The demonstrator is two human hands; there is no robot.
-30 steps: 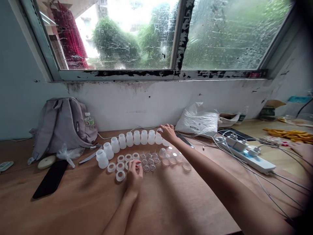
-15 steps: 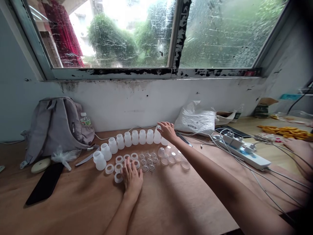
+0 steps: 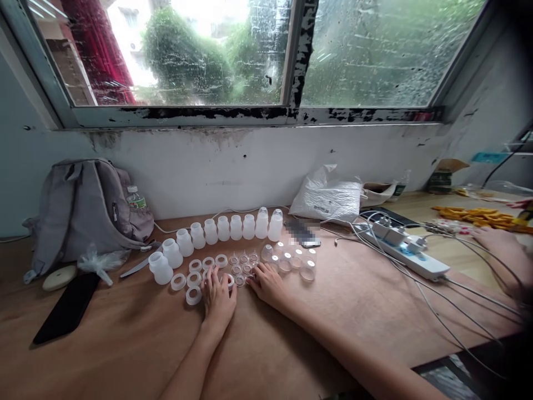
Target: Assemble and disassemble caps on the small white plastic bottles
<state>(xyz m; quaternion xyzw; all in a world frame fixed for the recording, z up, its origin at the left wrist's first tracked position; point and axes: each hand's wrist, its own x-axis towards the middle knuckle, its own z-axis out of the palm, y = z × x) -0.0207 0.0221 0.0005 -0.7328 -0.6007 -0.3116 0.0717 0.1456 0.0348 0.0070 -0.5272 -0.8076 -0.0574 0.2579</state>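
R hand point(image 3: 268, 283) pulled back from bottles point(image 3: 233, 227) to small caps point(image 3: 242, 269), L hand point(image 3: 217, 295) on rings point(image 3: 194, 280), both released

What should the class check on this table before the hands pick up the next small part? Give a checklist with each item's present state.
1. Left hand rests flat among the rings, no grip on one: ok.
2. Right hand at the small valves; whether it holds one: cannot tell.
3. Bottles upright in a curved row: ok.
4. The two rightmost bottles carry caps: ok.
5. Clear domes grouped right of the valves, apart from the cables: ok.
6. Phone and backpack lie left of the parts: ok.
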